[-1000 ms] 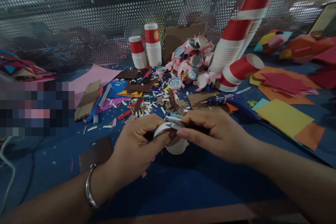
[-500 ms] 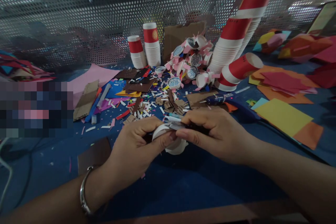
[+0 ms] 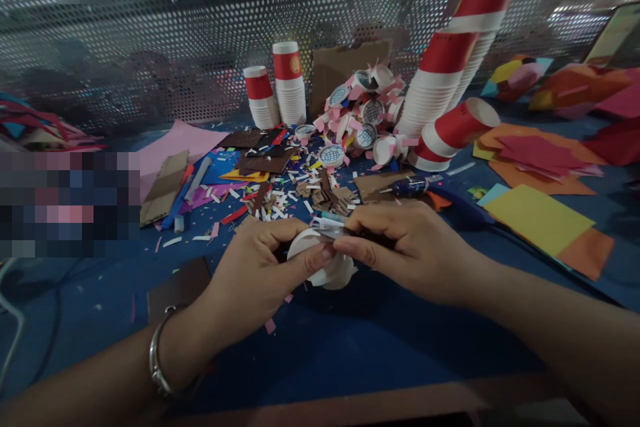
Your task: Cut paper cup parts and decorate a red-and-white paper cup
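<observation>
Just above the near part of the blue counter [image 3: 350, 353], both hands met over a small white paper cup [image 3: 334, 272], which was held clear of the surface between them. The left hand [image 3: 253, 270], with a metal bracelet [image 3: 157, 363] on its wrist, curled around the cup's left side with the thumb pressed on its rim. The right hand [image 3: 405, 247] pinched the cup's upper edge between thumb and forefinger, thumb tip almost touching the left thumb. Something dark lay under the right fingers, too hidden to name. Beyond the hands lay a litter of paper scraps [image 3: 280, 197] in white, brown and red, and further back a heap of cut cups with pink strips [image 3: 363, 117]. Two short stacks of red-and-white cups [image 3: 277, 90] stood to the left of that heap. To its right a tall leaning stack [image 3: 450, 60] rose with a single cup lying on its side [image 3: 453, 130] at its foot. A yellow sheet [image 3: 537, 217] lay on the right over an orange one, a pink sheet [image 3: 170, 147] on the left, and a brown card [image 3: 183, 287] just beside the left wrist. A perforated metal screen [image 3: 200, 27] closed off the back.
</observation>
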`<state>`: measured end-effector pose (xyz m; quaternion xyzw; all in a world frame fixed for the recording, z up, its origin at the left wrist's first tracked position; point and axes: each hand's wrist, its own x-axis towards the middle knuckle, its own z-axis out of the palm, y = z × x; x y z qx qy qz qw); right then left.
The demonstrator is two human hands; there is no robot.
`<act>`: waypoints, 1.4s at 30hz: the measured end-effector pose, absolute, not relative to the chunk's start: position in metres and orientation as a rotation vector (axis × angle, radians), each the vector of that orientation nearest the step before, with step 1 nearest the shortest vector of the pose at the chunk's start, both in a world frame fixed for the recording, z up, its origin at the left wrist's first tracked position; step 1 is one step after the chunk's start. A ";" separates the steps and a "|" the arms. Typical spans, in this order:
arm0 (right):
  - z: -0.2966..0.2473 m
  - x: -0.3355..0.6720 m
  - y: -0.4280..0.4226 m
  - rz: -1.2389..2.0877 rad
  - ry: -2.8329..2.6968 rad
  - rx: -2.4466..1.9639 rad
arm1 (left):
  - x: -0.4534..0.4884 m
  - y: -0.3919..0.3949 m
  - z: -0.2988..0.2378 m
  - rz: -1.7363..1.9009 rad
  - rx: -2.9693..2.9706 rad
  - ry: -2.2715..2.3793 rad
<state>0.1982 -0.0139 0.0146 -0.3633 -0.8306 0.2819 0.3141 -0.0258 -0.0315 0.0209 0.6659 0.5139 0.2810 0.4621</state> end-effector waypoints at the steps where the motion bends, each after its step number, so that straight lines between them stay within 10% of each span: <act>1: 0.014 0.198 -0.014 0.748 -2.185 -0.961 | -0.026 -0.031 0.021 0.685 1.632 1.258; 42: 0.021 0.207 -0.009 0.381 -2.509 -1.634 | -0.045 0.001 0.015 0.794 1.913 1.396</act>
